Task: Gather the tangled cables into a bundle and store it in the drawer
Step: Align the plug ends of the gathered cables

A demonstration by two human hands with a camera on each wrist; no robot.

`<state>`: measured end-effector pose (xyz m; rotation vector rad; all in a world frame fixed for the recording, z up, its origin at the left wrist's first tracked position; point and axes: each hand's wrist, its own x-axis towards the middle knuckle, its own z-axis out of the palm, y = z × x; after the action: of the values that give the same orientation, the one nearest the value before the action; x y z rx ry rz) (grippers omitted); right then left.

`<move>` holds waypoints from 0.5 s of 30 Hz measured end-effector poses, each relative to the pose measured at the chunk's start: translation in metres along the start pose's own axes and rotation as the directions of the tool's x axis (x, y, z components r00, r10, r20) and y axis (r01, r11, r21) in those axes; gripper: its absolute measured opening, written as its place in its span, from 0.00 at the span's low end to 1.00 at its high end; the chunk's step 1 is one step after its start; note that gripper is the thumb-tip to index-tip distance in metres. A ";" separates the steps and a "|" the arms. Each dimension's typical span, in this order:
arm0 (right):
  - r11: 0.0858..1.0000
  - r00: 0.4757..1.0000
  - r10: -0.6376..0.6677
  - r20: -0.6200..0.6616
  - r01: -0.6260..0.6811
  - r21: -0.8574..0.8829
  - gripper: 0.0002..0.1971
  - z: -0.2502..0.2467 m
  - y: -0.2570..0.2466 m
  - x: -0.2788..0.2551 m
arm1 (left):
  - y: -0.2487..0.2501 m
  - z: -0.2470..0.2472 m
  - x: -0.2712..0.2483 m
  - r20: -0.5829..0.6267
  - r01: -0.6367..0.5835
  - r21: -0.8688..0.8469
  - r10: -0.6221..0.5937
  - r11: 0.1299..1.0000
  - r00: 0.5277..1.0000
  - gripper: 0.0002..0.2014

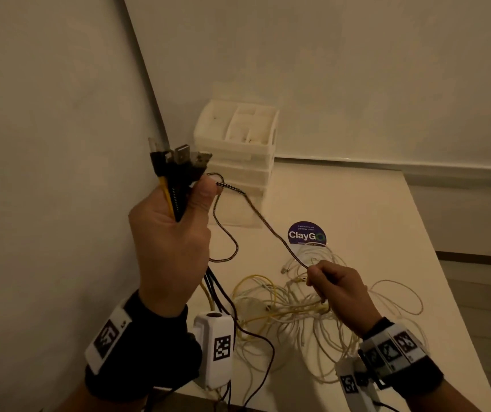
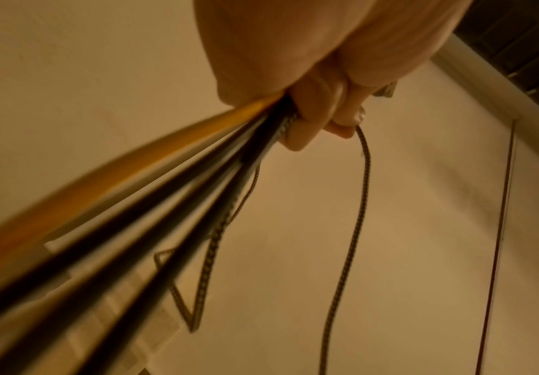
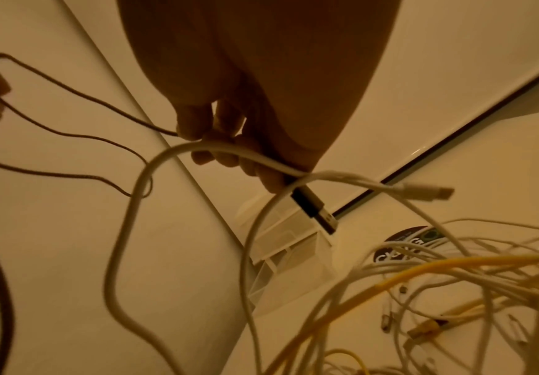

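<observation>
Cables point(image 1: 292, 304) lie in a loose white and yellow tangle on the worktop point(image 1: 366, 209), at about 5 o'clock in the head view, and some of them are already lifted. The left hand point(image 1: 167, 242), at 9 o'clock, is raised and its fingers are curled tight around a handful of cable ends, so that the USB plugs point(image 1: 179, 159) stand up out of the fist. From this fist one braided cable point(image 1: 256, 218) runs down toward 4 o'clock to the right hand point(image 1: 339, 289), which pinches it between thumb and fingers just above the pile. In the right wrist view a black plug point(image 3: 315, 210) hangs below these fingers, and a white cable point(image 3: 172, 157) lies across them; I cannot tell if it is gripped or only draped there.

The drawer unit point(image 1: 238, 150) stands at 12 o'clock, against the wall, near the pile. Whether a drawer is open I cannot tell.

I judge these cables light and very limp. They will not keep a shape, they slide through a loose hold, and their loops catch on each other. The braided one probably gives more friction than the smooth white ones. A good place to hold is near the plugs, where the cable is thicker, and then to draw the length in hand over hand, not to pull hard on a knot.
</observation>
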<state>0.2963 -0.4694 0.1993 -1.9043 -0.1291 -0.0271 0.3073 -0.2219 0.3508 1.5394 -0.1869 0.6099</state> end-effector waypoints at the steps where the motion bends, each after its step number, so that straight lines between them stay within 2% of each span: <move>1: 1.000 1.000 -0.008 -0.009 0.008 0.019 0.17 0.002 -0.005 -0.002 | 0.000 0.000 -0.002 0.017 0.013 -0.003 -0.013 1.000 1.000 0.10; 4: 0.984 0.998 -0.026 -0.060 0.036 0.176 0.16 -0.003 -0.013 -0.021 | 0.001 -0.009 -0.003 0.024 0.069 -0.025 -0.069 0.997 0.997 0.11; 6: 0.952 0.993 -0.028 -0.114 0.061 0.301 0.21 -0.009 -0.015 -0.034 | 0.001 -0.018 -0.002 0.049 0.099 -0.028 -0.097 0.995 0.994 0.12; 8: 0.919 0.993 0.015 -0.121 0.034 0.393 0.24 -0.006 -0.017 -0.031 | 0.002 -0.024 -0.002 0.068 0.103 0.004 -0.103 0.995 0.992 0.15; 11: 0.862 0.988 0.069 -0.140 0.011 0.507 0.23 0.012 -0.023 -0.007 | 0.002 -0.024 -0.007 0.077 0.094 0.016 -0.095 0.995 0.993 0.20; 13: 0.764 0.980 0.085 -0.179 0.051 0.643 0.17 0.018 -0.032 0.006 | 0.005 -0.021 -0.014 0.102 0.099 0.014 -0.100 0.995 0.990 0.15; 15: 0.628 0.975 0.104 -0.194 0.087 0.773 0.12 0.015 -0.046 0.012 | 0.008 -0.021 -0.019 0.129 0.108 0.020 -0.110 0.994 0.986 0.09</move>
<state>0.3026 -0.4394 0.2390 -0.9993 0.0276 -0.1546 0.2817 -0.2074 0.3475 1.5919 -0.1963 0.4252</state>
